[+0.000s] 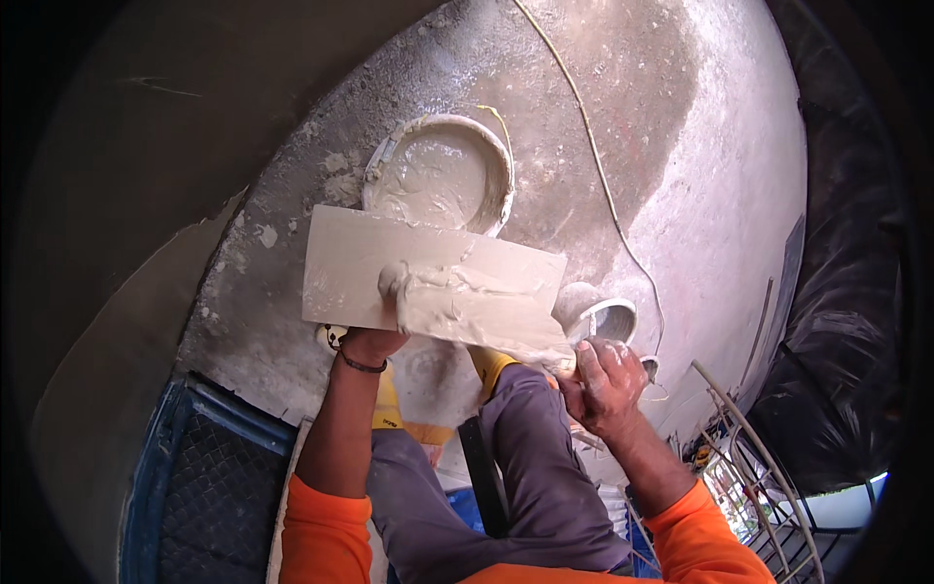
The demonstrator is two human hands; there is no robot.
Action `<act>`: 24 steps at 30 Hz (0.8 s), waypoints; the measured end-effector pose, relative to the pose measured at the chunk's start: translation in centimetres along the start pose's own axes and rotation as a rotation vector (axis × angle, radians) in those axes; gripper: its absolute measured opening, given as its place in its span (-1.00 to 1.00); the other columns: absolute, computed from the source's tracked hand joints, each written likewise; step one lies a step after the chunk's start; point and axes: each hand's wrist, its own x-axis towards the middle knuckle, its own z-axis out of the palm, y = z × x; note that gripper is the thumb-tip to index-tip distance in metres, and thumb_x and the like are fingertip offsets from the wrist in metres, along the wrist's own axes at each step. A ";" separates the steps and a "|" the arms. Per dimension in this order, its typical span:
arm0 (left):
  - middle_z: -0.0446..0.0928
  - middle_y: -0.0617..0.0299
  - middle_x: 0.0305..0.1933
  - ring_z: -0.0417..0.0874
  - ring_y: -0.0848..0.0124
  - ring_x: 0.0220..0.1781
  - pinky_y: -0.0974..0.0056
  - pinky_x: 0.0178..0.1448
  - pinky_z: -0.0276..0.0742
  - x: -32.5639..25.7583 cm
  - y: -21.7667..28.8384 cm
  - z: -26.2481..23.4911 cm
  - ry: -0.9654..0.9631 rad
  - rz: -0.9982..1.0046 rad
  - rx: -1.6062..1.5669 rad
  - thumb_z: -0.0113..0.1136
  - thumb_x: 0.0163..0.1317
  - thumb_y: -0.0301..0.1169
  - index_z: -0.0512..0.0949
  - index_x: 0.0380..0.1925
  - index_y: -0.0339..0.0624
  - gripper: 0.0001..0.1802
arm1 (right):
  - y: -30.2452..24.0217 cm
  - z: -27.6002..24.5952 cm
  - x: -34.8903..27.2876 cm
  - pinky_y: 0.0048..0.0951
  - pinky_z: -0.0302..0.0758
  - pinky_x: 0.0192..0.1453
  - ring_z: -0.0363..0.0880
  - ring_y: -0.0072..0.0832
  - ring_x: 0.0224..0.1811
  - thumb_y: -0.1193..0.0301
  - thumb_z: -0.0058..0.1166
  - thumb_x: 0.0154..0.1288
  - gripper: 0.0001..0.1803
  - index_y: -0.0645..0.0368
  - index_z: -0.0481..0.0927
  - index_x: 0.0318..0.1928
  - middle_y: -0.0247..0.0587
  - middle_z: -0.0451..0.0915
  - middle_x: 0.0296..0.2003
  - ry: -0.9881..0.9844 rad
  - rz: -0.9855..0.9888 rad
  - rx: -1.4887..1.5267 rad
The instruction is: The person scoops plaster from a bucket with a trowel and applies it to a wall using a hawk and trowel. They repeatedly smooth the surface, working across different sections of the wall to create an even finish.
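Note:
A wide, flat rectangular plastering board, coated in beige plaster, is held up by my left hand. That hand's fingers are mostly hidden beneath the board. My right hand, smeared with plaster, is closed round the handle end of a trowel. The trowel lies over the board's near right part, and a thick layer of wet plaster covers it. A rounded, plaster-coated lump sits at the trowel's left end; I cannot tell what it is. Just beyond the board stands a round bucket with wet plaster inside.
A smaller bucket stands right of the board. A pale cable runs along the rough floor. At the lower left is a blue-framed panel, at the lower right a metal rack. Black sheeting hangs at the right.

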 end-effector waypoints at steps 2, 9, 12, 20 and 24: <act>0.39 -0.16 0.36 0.47 -0.11 0.37 -0.21 0.42 0.42 0.1 -0.1 -0.6 0.098 -0.004 0.003 -0.07 0.53 -0.14 0.27 0.41 -0.17 -0.44 | -0.8 -0.4 -0.4 -0.12 0.54 -0.26 0.65 -0.03 -0.28 0.42 0.39 0.11 -0.35 0.26 0.45 0.21 0.13 0.65 -0.19 0.057 -0.005 0.020; 0.39 0.12 0.35 0.44 0.21 0.36 0.05 0.52 0.32 -0.8 -0.5 -2.1 0.044 -0.227 -0.579 -0.03 0.55 0.01 0.28 0.35 -0.09 -0.44 | -2.8 -1.7 -0.5 -0.14 0.55 -0.27 0.65 -0.08 -0.28 0.42 0.37 0.16 -0.40 0.29 0.43 0.17 0.10 0.63 -0.17 0.196 -0.042 0.038; 0.31 0.13 0.46 0.34 0.18 0.48 0.00 0.59 0.20 -0.9 -0.3 -2.3 -0.370 -0.374 -0.888 -0.03 0.55 0.03 0.16 0.48 -0.06 -0.33 | -3.0 -2.8 -0.6 -0.15 0.55 -0.27 0.65 -0.08 -0.28 0.41 0.39 0.13 -0.45 0.30 0.49 0.11 0.10 0.64 -0.17 0.111 -0.024 -0.008; 0.26 0.10 0.57 0.25 0.10 0.60 -0.10 0.67 0.05 -2.8 -2.0 -4.7 0.145 -0.226 -0.707 0.25 0.38 -0.05 0.27 0.51 0.01 -0.24 | -3.2 -3.3 -2.3 -0.11 0.57 -0.03 0.64 -0.05 -0.14 0.43 0.34 0.23 -0.45 0.33 0.45 0.19 0.15 0.59 -0.10 0.436 0.165 0.329; 0.28 0.10 0.56 0.22 0.13 0.61 -0.08 0.68 0.00 -4.8 -3.5 -5.5 0.166 -0.398 -0.990 0.31 0.35 -0.17 0.31 0.49 -0.02 -0.26 | -1.2 1.3 -1.2 -0.28 0.53 0.03 0.61 -0.29 -0.13 0.38 0.29 0.38 -0.63 0.27 0.52 0.09 -0.02 0.60 -0.15 0.185 0.625 0.403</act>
